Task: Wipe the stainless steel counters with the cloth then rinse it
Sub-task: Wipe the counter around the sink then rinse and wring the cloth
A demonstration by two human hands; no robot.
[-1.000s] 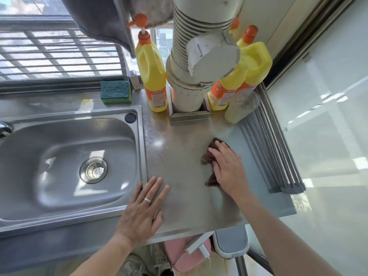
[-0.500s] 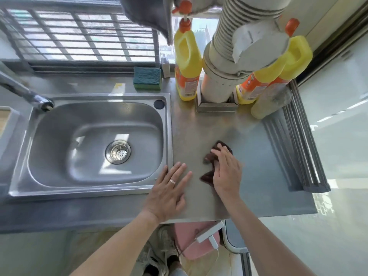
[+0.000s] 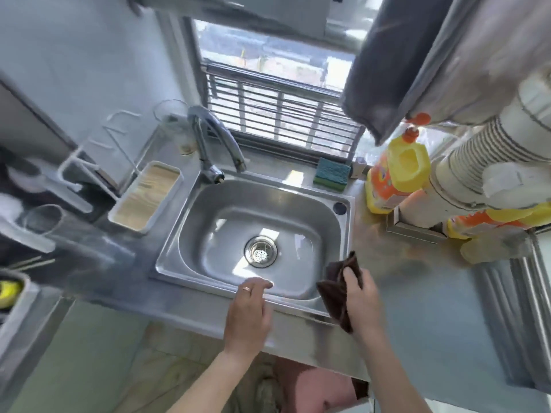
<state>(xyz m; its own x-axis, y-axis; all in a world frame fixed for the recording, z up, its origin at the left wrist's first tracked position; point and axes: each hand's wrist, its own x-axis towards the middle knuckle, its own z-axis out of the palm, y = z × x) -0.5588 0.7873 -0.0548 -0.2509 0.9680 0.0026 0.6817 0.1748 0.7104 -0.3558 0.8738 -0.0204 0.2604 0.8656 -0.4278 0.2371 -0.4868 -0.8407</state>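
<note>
At the far left of the steel bench [image 3: 432, 317] stands a clear glass [image 3: 44, 223], then a white tray [image 3: 146, 198] with a pale wood-toned inside, just beside the sink [image 3: 256, 234]. The tap [image 3: 214, 141] arches over the sink's back edge, and the round drain strainer [image 3: 260, 251] sits in the middle of the basin. My left hand [image 3: 249, 314] hangs over the sink's front rim, its fingers [image 3: 262, 284] loosely bent and holding nothing, a ring on one of them. Just to the right, my right hand [image 3: 362, 299] grips the dark brown cloth [image 3: 335, 290], fingers curled round it, at the sink's front right corner; the cloth hangs bunched below my palm. Behind, on the back ledge, lies a blue-green sponge [image 3: 331, 173]. Farther right stands a yellow bottle [image 3: 399, 177] with an orange cap, next to a white ribbed duct [image 3: 477, 171].
</note>
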